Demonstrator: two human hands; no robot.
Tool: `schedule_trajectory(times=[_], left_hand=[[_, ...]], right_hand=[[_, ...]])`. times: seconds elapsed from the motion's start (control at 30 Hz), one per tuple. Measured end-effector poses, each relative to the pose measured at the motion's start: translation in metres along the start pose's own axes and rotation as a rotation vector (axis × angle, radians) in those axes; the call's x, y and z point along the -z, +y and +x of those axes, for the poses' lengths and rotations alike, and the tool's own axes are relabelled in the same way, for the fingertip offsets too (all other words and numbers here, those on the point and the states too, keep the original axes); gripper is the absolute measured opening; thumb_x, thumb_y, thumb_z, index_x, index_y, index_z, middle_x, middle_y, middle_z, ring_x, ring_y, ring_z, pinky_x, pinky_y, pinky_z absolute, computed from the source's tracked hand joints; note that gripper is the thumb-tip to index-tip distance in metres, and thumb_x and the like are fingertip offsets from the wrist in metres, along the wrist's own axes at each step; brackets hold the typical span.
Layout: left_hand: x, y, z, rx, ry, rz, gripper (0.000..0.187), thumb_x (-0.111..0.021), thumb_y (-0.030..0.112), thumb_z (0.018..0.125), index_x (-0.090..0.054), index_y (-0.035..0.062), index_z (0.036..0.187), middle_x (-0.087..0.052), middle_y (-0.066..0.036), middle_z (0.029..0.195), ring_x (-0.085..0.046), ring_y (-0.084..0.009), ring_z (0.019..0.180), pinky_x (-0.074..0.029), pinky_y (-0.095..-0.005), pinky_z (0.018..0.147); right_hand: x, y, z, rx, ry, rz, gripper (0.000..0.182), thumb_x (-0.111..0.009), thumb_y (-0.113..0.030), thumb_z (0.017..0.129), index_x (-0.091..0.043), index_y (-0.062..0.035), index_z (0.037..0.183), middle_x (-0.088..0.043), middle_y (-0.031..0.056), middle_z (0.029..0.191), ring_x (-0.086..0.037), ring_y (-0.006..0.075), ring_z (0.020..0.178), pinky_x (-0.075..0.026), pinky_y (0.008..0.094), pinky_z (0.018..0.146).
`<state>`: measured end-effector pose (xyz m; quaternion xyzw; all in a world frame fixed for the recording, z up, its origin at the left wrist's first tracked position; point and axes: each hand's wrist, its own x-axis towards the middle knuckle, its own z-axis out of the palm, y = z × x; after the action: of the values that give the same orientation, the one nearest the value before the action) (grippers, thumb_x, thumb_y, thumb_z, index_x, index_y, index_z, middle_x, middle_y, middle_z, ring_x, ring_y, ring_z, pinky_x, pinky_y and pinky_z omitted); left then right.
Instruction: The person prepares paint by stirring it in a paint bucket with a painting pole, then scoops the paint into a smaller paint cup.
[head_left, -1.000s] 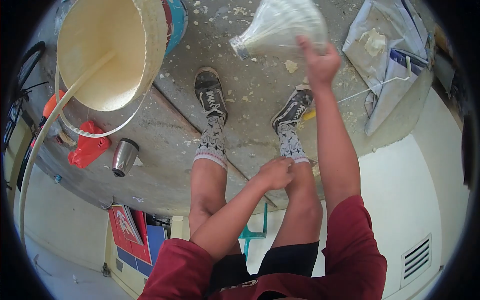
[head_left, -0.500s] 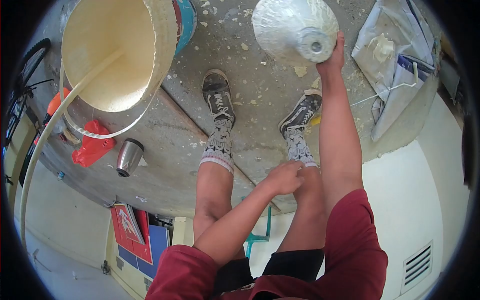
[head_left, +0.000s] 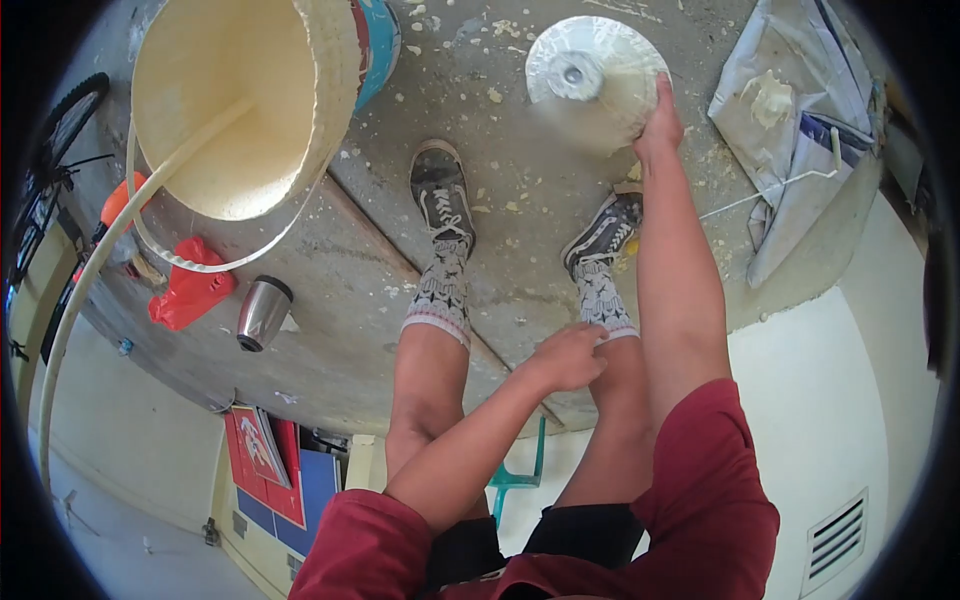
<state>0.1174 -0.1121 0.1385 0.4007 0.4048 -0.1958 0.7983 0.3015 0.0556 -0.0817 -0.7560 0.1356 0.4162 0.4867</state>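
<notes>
My right hand grips the right edge of a whitish, coated round vessel at the top of the head view. A short round neck with a dark hole in its middle sticks out from it. The vessel's lower part is smeared by motion. My left hand rests on my right shin just below the sock, fingers curled, with nothing visible in them. A large cream-coated bucket stands at the upper left, with a pale hose running into it.
Left of my feet lie a red plastic bag and a steel tumbler. A wooden stick crosses the floor between my legs. On the right sits a folded, stained sheet with a bent wire rod. Dried splatters cover the concrete.
The vessel has turned in my right hand: its neck has swung left and up, away from the hand. My left hand has stayed on my shin.
</notes>
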Motion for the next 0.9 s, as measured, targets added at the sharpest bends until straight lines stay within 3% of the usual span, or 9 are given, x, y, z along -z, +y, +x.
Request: schedule_trajectory(times=[0.03,0.1,0.13,0.2,0.23,0.37,0.5,0.63,0.9], left_hand=[[0.000,0.000,-0.002,0.028,-0.006,0.015,0.048,-0.054,0.017,0.077,-0.049,0.0008,0.122,-0.051,-0.021,0.123,-0.047,-0.0340,0.116,-0.037,-0.0383,0.099],[0.000,0.006,-0.003,0.035,-0.031,0.008,0.048,-0.054,0.017,0.077,-0.049,0.0007,0.122,-0.051,-0.020,0.123,-0.047,-0.0338,0.116,-0.037,-0.0383,0.099],[0.002,0.009,-0.002,0.037,-0.053,0.006,0.049,-0.054,0.017,0.077,-0.049,0.0006,0.122,-0.051,-0.020,0.123,-0.047,-0.0337,0.116,-0.037,-0.0383,0.099],[-0.001,0.004,0.000,0.039,-0.066,-0.004,0.048,-0.054,0.017,0.077,-0.049,0.0009,0.122,-0.051,-0.020,0.124,-0.047,-0.0335,0.117,-0.036,-0.0382,0.100],[-0.001,0.001,0.002,0.036,-0.084,-0.002,0.048,-0.054,0.017,0.077,-0.049,0.0012,0.122,-0.051,-0.020,0.124,-0.047,-0.0333,0.117,-0.036,-0.0382,0.100],[-0.005,-0.003,0.003,0.045,-0.076,0.029,0.048,-0.054,0.017,0.077,-0.050,0.0021,0.122,-0.050,-0.020,0.125,-0.047,-0.0326,0.117,-0.036,-0.0380,0.100],[-0.012,-0.008,0.008,0.001,-0.067,-0.005,0.049,-0.053,0.016,0.075,-0.050,0.0020,0.122,-0.052,-0.021,0.123,-0.048,-0.0333,0.116,-0.037,-0.0380,0.099],[-0.004,-0.002,0.004,0.012,-0.078,-0.020,0.049,-0.052,0.014,0.074,-0.050,0.0026,0.122,-0.053,-0.022,0.121,-0.048,-0.0342,0.115,-0.037,-0.0386,0.099],[-0.009,-0.013,0.007,-0.032,0.009,-0.062,0.048,-0.052,0.014,0.074,-0.051,0.0024,0.121,-0.053,-0.020,0.122,-0.048,-0.0332,0.116,-0.037,-0.0386,0.099]], right_hand=[[-0.001,0.003,0.000,-0.002,-0.006,0.000,0.069,-0.077,-0.036,0.072,-0.051,0.0200,0.103,-0.061,0.0211,0.102,-0.064,0.0269,0.081,-0.054,0.0384,0.072],[0.002,0.006,0.000,-0.024,-0.403,0.439,0.065,-0.072,-0.036,0.076,-0.051,0.0145,0.110,-0.061,0.0187,0.104,-0.064,0.0273,0.085,-0.053,0.0387,0.075],[-0.004,-0.002,-0.009,-0.025,-0.407,0.435,0.065,-0.072,-0.036,0.076,-0.051,0.0145,0.110,-0.061,0.0187,0.104,-0.064,0.0273,0.085,-0.053,0.0387,0.075],[-0.016,-0.017,-0.032,0.050,0.269,-0.304,0.053,-0.073,-0.038,0.074,-0.060,0.0058,0.103,-0.063,0.0184,0.097,-0.063,0.0244,0.083,-0.052,0.0347,0.073],[-0.019,-0.021,-0.041,0.055,0.275,-0.298,0.053,-0.073,-0.038,0.074,-0.060,0.0058,0.103,-0.063,0.0184,0.097,-0.063,0.0244,0.083,-0.052,0.0347,0.073],[-0.028,-0.031,-0.097,0.603,-0.247,-0.474,0.033,-0.074,-0.030,0.075,-0.066,-0.0008,0.087,-0.066,0.0121,0.087,-0.063,0.0242,0.074,-0.049,0.0334,0.064],[-0.030,-0.007,-0.144,1.479,-0.630,-0.900,0.013,-0.068,-0.016,0.069,-0.057,-0.0103,0.067,-0.054,0.0035,0.067,-0.054,0.0242,0.066,-0.043,0.0356,0.068],[-0.019,0.043,-0.125,1.536,-0.875,-1.199,0.005,-0.059,-0.008,0.067,-0.056,-0.0112,0.070,-0.054,0.0019,0.076,-0.053,0.0191,0.079,-0.037,0.0370,0.080],[-0.008,0.050,-0.119,1.481,-0.790,-1.227,0.013,-0.060,-0.008,0.064,-0.060,-0.0100,0.077,-0.058,0.0021,0.084,-0.054,0.0198,0.086,-0.038,0.0377,0.082]])
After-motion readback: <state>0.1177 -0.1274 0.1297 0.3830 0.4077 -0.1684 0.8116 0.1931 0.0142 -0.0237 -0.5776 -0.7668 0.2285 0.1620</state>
